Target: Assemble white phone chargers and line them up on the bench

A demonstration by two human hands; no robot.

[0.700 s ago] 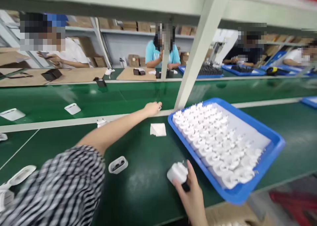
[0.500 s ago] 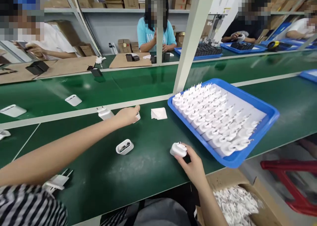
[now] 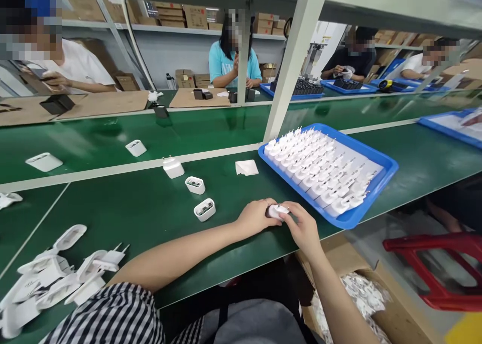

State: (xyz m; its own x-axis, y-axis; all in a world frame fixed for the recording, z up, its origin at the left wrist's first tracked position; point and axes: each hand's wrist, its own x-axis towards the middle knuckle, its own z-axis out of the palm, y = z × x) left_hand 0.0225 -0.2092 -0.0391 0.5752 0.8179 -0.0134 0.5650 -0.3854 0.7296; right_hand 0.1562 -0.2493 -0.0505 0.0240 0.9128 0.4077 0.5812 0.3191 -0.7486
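Between my two hands is a white plug adapter [image 3: 277, 212], its metal pins pointing up, just above the green table near its front edge. My left hand [image 3: 256, 216] closes round its left side, and my right hand [image 3: 303, 227] grips its right side with thumb and fingers. To the left stand two open white housings [image 3: 205, 210] with parts visible inside. Behind them a white adapter with pins [image 3: 173, 167] stands upright. A folded white paper [image 3: 247, 167] lies farther back. Right of my hands, the blue tray [image 3: 389, 169] carries rows of white pin-topped adapters.
White plug faces and covers [image 3: 56, 271] are heaped at the left front. On the green conveyor [image 3: 90, 155] behind the rail sit white housings. A metal post [image 3: 288, 78] rises beyond the tray. A carton [image 3: 399, 294] and red stool [image 3: 425, 268] stand below. Several people work opposite.
My left hand has come from the rear housing to the adapter at my right hand, leaving that housing on the table. Conveyor items appear farther right; the view has shifted too.
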